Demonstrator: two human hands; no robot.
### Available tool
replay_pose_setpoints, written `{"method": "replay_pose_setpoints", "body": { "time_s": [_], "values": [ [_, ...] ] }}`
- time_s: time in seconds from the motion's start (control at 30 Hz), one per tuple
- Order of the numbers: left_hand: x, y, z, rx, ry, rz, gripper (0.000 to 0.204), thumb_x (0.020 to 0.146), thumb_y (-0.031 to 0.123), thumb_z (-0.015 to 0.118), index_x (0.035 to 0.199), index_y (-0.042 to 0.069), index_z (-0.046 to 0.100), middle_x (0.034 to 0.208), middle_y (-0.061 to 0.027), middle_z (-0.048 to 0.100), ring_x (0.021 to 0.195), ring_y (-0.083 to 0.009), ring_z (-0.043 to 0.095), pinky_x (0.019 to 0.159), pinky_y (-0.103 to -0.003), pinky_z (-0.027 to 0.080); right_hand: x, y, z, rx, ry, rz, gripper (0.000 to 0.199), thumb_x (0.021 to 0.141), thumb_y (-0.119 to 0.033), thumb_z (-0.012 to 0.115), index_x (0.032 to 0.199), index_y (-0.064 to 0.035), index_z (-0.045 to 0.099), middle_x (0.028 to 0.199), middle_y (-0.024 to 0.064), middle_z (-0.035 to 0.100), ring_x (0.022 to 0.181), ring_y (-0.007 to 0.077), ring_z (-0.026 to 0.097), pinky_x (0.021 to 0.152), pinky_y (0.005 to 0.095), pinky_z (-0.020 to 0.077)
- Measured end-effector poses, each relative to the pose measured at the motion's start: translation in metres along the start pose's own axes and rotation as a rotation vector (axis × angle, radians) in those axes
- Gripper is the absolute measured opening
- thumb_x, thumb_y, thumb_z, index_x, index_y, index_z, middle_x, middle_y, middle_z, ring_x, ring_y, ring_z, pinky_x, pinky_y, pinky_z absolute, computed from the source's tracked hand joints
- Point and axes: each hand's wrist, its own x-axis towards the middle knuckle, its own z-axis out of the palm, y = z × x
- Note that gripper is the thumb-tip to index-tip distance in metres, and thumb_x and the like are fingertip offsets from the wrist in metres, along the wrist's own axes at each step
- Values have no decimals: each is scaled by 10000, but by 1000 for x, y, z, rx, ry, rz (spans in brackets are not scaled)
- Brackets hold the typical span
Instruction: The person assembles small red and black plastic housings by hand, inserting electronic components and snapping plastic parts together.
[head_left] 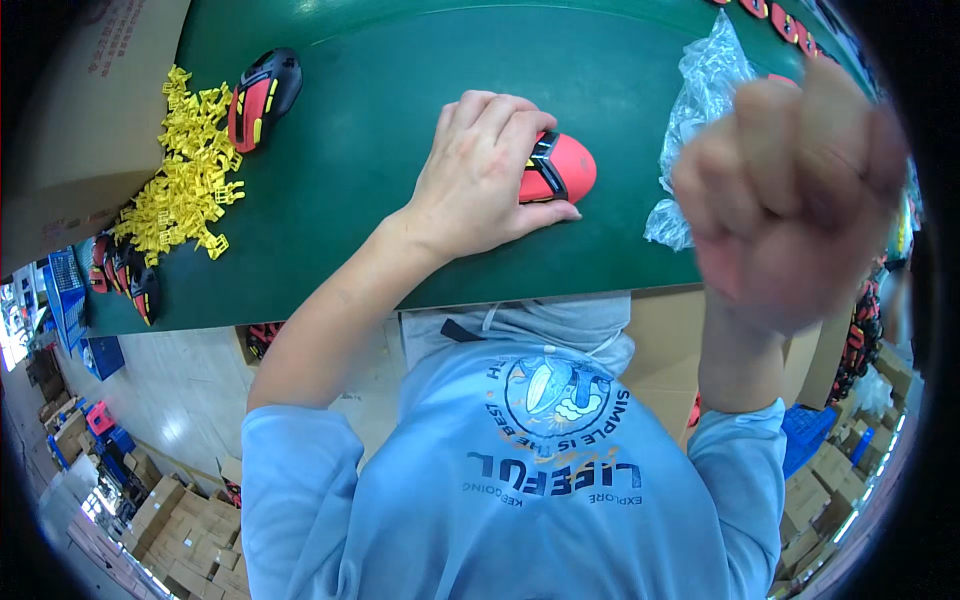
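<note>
On the green table my left hand (485, 165) wraps over a red and black rounded shell (568, 168), holding it against the tabletop. The shell is long and smooth, with a glossy black band, and my palm covers its left part. My right hand (785, 195) is raised close to the camera on the right and looks blurred. Its fingers are curled in; whatever they may hold is hidden. Behind that hand lies a crumpled clear plastic bag (705, 85). A similar red and black shell with yellow strips (264, 100) rests at the upper left.
Small yellow plastic clips (190, 180) lie heaped beside a cardboard box (85, 130) at the left. More red and black parts (128, 275) sit at the table's left corner. Others line the far right edge (785, 22). An open carton (665, 340) stands below the table's front edge.
</note>
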Motion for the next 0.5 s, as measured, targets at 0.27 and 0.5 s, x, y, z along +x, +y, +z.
{"method": "replay_pose_setpoints", "body": {
  "time_s": [0.27, 0.5],
  "values": [
    [2, -6, -20, 12, 45, -7, 636, 683, 398, 919, 1150, 59, 653, 1169, -142, 626, 1119, -356, 547, 942, -468, 444, 18, -9, 21, 71, 201, 9, 507, 1134, -482, 310, 752, -151, 344, 627, -41, 295, 461, 65, 168, 399, 252, 178],
    [12, 20, -187, 205, 155, 229, 678, 728, 385, 914, 1261, 42, 675, 1193, -138, 664, 1071, -352, 639, 925, -461, 516, -34, 32, 0, -232, 375, 61, 588, 1105, -461, 442, 655, -86, 410, 608, -5, 340, 493, 101, 307, 457, 282, 227]
  ]
}}
